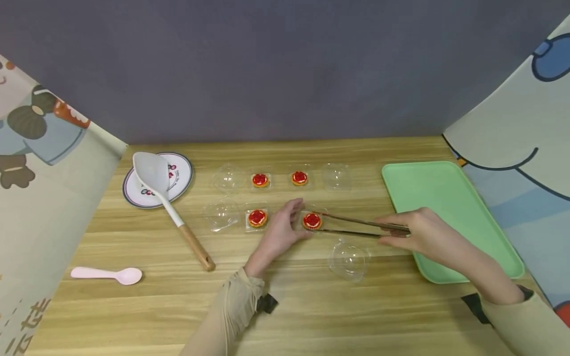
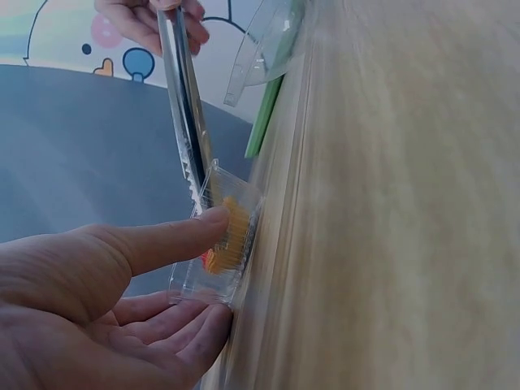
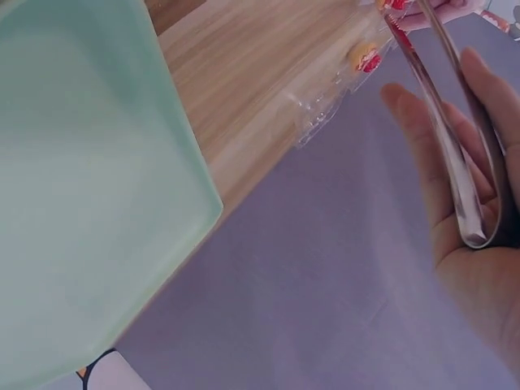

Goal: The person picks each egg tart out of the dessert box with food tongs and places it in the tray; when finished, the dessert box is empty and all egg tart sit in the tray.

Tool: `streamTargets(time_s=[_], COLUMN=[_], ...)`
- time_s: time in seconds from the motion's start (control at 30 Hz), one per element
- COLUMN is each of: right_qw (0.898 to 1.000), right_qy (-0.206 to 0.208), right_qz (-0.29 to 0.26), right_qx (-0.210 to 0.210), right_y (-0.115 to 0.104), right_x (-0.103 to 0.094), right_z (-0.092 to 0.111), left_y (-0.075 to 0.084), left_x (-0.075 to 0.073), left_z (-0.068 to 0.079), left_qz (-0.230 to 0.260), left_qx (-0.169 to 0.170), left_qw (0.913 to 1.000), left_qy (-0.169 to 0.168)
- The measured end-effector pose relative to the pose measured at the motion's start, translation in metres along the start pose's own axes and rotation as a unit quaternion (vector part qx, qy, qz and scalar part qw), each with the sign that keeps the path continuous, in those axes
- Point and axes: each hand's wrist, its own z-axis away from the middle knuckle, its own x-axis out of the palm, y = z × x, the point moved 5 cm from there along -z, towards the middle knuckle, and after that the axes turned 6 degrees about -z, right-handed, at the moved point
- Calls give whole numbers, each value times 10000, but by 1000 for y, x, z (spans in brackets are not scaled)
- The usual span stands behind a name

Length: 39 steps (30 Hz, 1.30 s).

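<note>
Tongs (image 1: 356, 220) are held in the right hand (image 1: 420, 230), the grip narrow, with the bent end of the metal pinched between thumb and fingers. The tongs' two arms are spread apart and pointed left, and the near-right tart (image 1: 312, 221) is set between their tips; whether it is touched by both cannot be told. That tart is seated in a clear container (image 2: 199, 283), whose left side is held by the left hand (image 1: 281, 227), the grip set with the thumb on one side and the fingers on the other.

Just left of the left hand, a near-left tart (image 1: 257, 218) is seated in its own clear base. Farther back, a far-left tart (image 1: 260, 180) and a far-right tart (image 1: 300, 178) are set out side by side. Clear domes are placed about them: two to the left, one at far right (image 1: 336, 176), and one nearer, below the tongs (image 1: 349, 259).

On the right of the wooden surface (image 1: 356, 316), a green tray (image 1: 436, 193) is laid, its near-left part overlapped by the right hand in the head view. At far left, a white ladle (image 1: 174, 216) is rested across a patterned plate (image 1: 182, 173), its wooden handle directed nearer and rightward. Nearer on the left, a pink spoon (image 1: 111, 275) is laid.
</note>
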Motion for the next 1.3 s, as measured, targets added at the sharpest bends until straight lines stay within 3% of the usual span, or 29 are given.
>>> streamTargets(time_s=[0.2, 0.47, 0.77, 0.97, 1.3], right_qw=[9998, 9983, 9988, 9969, 9962], right_qy=[-155, -342, -336, -466, -261], right_qz=[-19, -187, -348, -598, -465], right_qx=[96, -435, 82, 216, 683], right_y=[-1, -4, 2, 4, -5], right_x=[-1, 0, 4, 10, 5], right_z=[-2, -8, -11, -15, -14], left_y=[1, 2, 2, 2, 1], left_x=[0, -1, 0, 0, 0], left_z=[0, 2, 2, 1, 0], left_qz=[-109, -185, -101, 1, -43], left_qx=[23, 88, 91, 89, 50], left_qw=[9999, 9998, 9999, 10000, 10000], left_qy=[9, 1, 1, -17, 51])
